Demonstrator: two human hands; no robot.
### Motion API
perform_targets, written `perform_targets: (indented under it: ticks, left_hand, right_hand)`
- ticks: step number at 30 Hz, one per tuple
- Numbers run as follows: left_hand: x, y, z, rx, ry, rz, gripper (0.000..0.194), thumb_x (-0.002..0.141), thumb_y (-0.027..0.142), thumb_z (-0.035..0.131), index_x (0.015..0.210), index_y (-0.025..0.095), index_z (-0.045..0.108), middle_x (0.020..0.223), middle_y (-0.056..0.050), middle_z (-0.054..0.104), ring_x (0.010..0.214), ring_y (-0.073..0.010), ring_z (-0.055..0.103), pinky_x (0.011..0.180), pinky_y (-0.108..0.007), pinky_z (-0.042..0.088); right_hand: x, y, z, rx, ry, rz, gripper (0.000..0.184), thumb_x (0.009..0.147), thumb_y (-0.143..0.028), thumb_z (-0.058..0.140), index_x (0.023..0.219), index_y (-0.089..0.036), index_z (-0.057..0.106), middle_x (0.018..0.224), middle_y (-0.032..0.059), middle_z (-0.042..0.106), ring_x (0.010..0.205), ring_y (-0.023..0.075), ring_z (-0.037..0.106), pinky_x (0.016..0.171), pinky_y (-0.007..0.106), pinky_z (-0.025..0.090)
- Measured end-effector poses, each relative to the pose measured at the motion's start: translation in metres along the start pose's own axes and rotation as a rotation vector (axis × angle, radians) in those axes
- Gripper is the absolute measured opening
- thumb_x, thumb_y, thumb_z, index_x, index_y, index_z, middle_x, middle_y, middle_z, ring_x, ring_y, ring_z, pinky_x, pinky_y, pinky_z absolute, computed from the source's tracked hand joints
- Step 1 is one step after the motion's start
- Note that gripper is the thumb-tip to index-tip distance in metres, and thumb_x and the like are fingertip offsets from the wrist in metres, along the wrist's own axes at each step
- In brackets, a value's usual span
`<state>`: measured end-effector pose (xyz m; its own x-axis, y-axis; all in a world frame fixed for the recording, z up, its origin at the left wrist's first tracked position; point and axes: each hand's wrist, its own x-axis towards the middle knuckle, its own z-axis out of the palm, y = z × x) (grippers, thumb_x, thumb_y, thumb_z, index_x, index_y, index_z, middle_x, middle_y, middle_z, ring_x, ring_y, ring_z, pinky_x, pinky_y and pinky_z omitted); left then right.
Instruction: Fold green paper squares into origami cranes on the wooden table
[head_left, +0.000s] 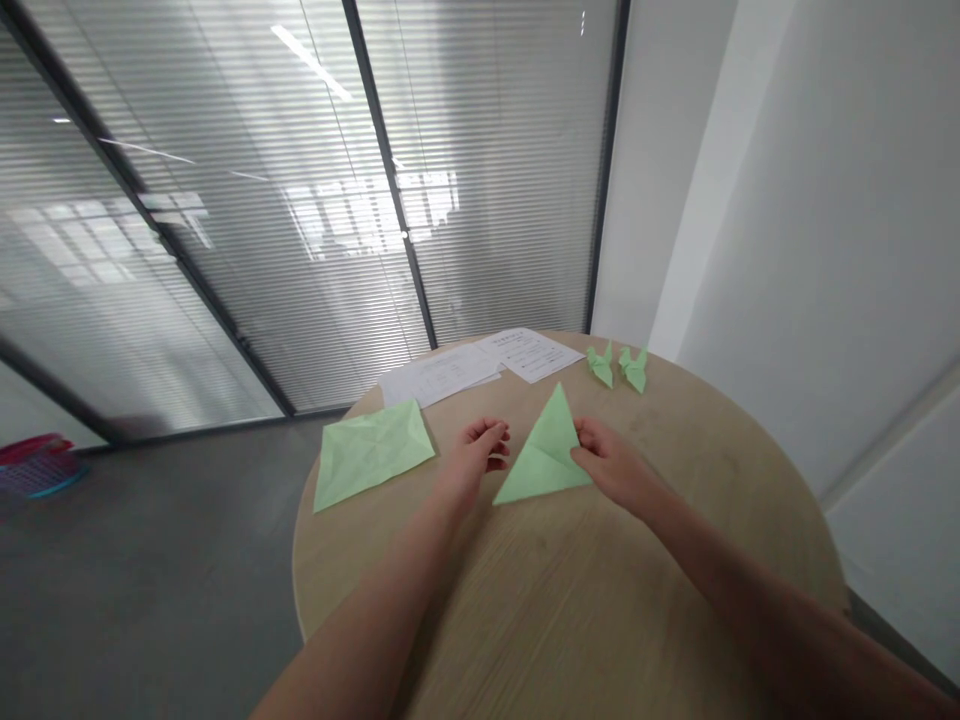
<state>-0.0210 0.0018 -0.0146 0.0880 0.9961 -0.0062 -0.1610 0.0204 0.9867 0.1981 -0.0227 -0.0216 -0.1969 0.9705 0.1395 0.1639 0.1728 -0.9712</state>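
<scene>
A triangle of folded light green paper, with a crease across it, is held over the round table by my right hand. The thumb lies on its near face and the fingers go behind its right edge. To the left of the triangle, my left hand is apart from it, fingers loosely curled and not touching the paper. Further left lies a creased, unfolded green sheet. Two folded green paper birds stand side by side at the back right of the table.
Printed white sheets lie overlapping at the far edge of the round wooden table. Glass panels with blinds rise behind it, and a white wall stands on the right. A pink and blue basket sits on the floor at left.
</scene>
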Motion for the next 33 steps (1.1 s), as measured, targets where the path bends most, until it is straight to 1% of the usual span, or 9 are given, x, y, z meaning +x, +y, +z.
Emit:
perform_targets:
  ticks: [2, 5, 8, 11, 13, 20, 25, 30, 33]
  left_hand:
    - [-0.001, -0.003, 0.001, 0.031, -0.088, -0.058, 0.044, 0.072, 0.051, 0.081, 0.096, 0.016, 0.071, 0.087, -0.004, 0.066, 0.07, -0.0115, 0.058, 0.061, -0.022, 0.044]
    - [-0.009, -0.006, 0.007, 0.006, -0.342, -0.103, 0.057, 0.075, 0.053, 0.082, 0.117, 0.017, 0.068, 0.101, -0.008, 0.069, 0.083, -0.0158, 0.063, 0.074, -0.027, 0.049]
    - [-0.02, -0.006, 0.018, -0.014, -0.454, -0.075, 0.055, 0.075, 0.054, 0.082, 0.113, 0.018, 0.067, 0.101, -0.006, 0.067, 0.083, -0.0155, 0.063, 0.075, -0.028, 0.048]
    - [-0.029, -0.002, 0.028, 0.008, -0.469, -0.008, 0.048, 0.072, 0.054, 0.085, 0.093, 0.017, 0.063, 0.083, 0.0, 0.061, 0.07, -0.0116, 0.056, 0.066, -0.024, 0.043]
    - [-0.031, 0.002, 0.031, 0.035, -0.483, 0.039, 0.047, 0.07, 0.052, 0.086, 0.087, 0.017, 0.06, 0.076, 0.002, 0.058, 0.067, -0.0111, 0.052, 0.063, -0.023, 0.041]
    - [-0.028, -0.002, 0.027, 0.226, -0.466, 0.128, 0.043, 0.071, 0.048, 0.086, 0.088, 0.018, 0.06, 0.084, -0.001, 0.06, 0.078, -0.0147, 0.056, 0.071, -0.027, 0.043]
    - [-0.026, -0.007, 0.027, 0.173, -0.441, 0.12, 0.042, 0.074, 0.05, 0.082, 0.088, 0.018, 0.06, 0.075, 0.002, 0.058, 0.067, -0.0114, 0.053, 0.063, -0.024, 0.041]
    - [-0.029, -0.003, 0.03, 0.153, -0.425, 0.08, 0.044, 0.074, 0.052, 0.082, 0.09, 0.017, 0.061, 0.078, -0.001, 0.062, 0.07, -0.0142, 0.059, 0.061, -0.026, 0.05]
    - [-0.03, -0.004, 0.03, 0.167, -0.424, 0.09, 0.045, 0.074, 0.053, 0.083, 0.09, 0.017, 0.061, 0.077, -0.001, 0.062, 0.069, -0.0138, 0.059, 0.06, -0.026, 0.051]
  right_hand:
    - [0.005, 0.003, -0.003, 0.075, 0.052, -0.007, 0.039, 0.072, -0.025, 0.048, 0.106, -0.018, 0.064, 0.095, 0.0067, 0.07, 0.079, 0.0185, 0.063, 0.071, 0.027, 0.05]
    - [0.009, 0.006, -0.004, 0.127, 0.109, -0.011, 0.035, 0.072, -0.028, 0.047, 0.101, -0.017, 0.065, 0.098, 0.0072, 0.07, 0.086, 0.0195, 0.062, 0.078, 0.029, 0.051]
    - [0.008, 0.006, 0.0, 0.161, 0.132, -0.001, 0.032, 0.071, -0.029, 0.05, 0.096, -0.017, 0.066, 0.1, 0.0071, 0.07, 0.091, 0.0199, 0.061, 0.085, 0.03, 0.05]
    - [0.006, 0.003, 0.006, 0.16, 0.123, 0.029, 0.029, 0.07, -0.031, 0.051, 0.09, -0.016, 0.067, 0.093, 0.0065, 0.069, 0.087, 0.0187, 0.06, 0.081, 0.029, 0.048]
    - [0.006, 0.003, 0.009, 0.131, 0.136, 0.057, 0.028, 0.069, -0.032, 0.051, 0.086, -0.015, 0.066, 0.088, 0.0059, 0.068, 0.083, 0.0176, 0.058, 0.078, 0.028, 0.047]
    - [0.008, 0.011, 0.01, 0.102, 0.13, 0.07, 0.026, 0.069, -0.033, 0.047, 0.081, -0.016, 0.063, 0.081, 0.0034, 0.065, 0.079, 0.0156, 0.056, 0.076, 0.026, 0.045]
    - [0.007, 0.009, 0.01, 0.087, 0.143, 0.06, 0.025, 0.068, -0.033, 0.045, 0.077, -0.018, 0.062, 0.076, 0.0027, 0.061, 0.074, 0.0148, 0.051, 0.07, 0.024, 0.043]
    - [0.006, 0.01, 0.013, 0.123, 0.126, 0.099, 0.023, 0.068, -0.036, 0.047, 0.074, -0.018, 0.059, 0.072, 0.0031, 0.058, 0.068, 0.014, 0.047, 0.066, 0.024, 0.04]
    - [0.006, 0.011, 0.015, 0.132, 0.119, 0.107, 0.023, 0.067, -0.037, 0.048, 0.073, -0.017, 0.059, 0.071, 0.0021, 0.056, 0.066, 0.0129, 0.046, 0.065, 0.023, 0.039]
